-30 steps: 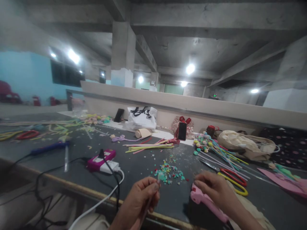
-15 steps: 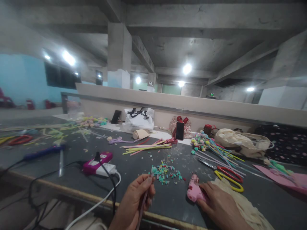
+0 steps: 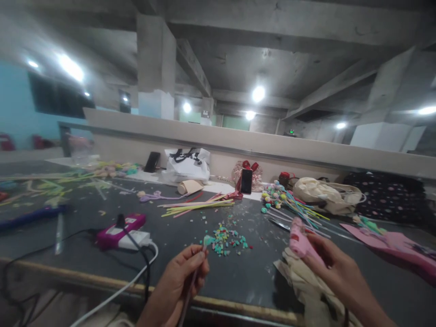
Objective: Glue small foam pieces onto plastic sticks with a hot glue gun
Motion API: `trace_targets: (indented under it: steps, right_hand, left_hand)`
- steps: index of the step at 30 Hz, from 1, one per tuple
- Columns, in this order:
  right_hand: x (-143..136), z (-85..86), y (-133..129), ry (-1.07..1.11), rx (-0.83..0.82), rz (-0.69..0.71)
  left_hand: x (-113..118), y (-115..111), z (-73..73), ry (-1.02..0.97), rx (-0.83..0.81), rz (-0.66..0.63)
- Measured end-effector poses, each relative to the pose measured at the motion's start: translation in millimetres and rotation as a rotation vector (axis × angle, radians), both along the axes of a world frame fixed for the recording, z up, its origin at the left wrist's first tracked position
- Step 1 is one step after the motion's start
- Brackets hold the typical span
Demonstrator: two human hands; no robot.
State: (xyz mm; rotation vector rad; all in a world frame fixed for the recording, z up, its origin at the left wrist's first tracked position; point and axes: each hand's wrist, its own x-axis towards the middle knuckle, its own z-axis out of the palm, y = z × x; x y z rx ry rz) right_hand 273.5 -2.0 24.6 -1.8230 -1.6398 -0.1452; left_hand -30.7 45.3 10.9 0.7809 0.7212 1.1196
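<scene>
My left hand [image 3: 182, 279] pinches a thin stick [image 3: 194, 277] that carries a small teal tip [image 3: 206, 239] at its top end. My right hand [image 3: 335, 268] grips a pink glue gun [image 3: 299, 240], lifted off the table with its nose pointing up and left. A cream cloth [image 3: 303, 284] lies under that hand. A scatter of small coloured foam bits [image 3: 226, 238] sits on the dark table [image 3: 245, 277] just beyond my left hand.
A magenta and white power strip [image 3: 121, 231] with cables lies at the left. Coloured sticks [image 3: 195, 206], a bunch of flower-tipped sticks [image 3: 289, 204], an upright phone [image 3: 246, 181], a white bag [image 3: 187, 165] and a beige bag [image 3: 323, 195] line the back. Pink sheet [image 3: 391, 247] at right.
My right hand took hold of the pink glue gun lying on the table and raised it. The left hand kept holding the stick. The camera swung to the right.
</scene>
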Motion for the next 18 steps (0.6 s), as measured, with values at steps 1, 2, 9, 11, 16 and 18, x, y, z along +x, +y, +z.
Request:
trace_targets:
  steps: [1, 2, 9, 11, 16, 18]
  right_hand:
    - [12.0, -0.3, -2.6, 0.027, -0.017, -0.029]
    - [22.5, -2.1, -5.5, 0.053, -0.043, -0.052]
    - [32.3, -17.9, -20.1, 0.116, -0.137, -0.122]
    - [27.6, -21.0, -18.6, 0.056, -0.086, -0.116]
    - [19.3, -37.9, -9.1, -0.163, -0.063, -0.025]
    - [11.3, -42.3, -4.4, -0.181, -0.081, 0.023]
  left_hand:
    - [0.6, 0.4, 0.7, 0.001, -0.011, 0.001]
    - [1.6, 0.6, 1.6, 0.004, -0.02, 0.005]
    - [7.6, -0.1, 1.7, 0.059, -0.031, -0.024]
    - [6.7, 0.4, 0.2, 0.067, -0.024, -0.033]
    - [5.4, 1.4, -0.6, 0.04, -0.035, -0.017]
    - [6.2, 1.9, -0.1, 0.037, -0.048, -0.02]
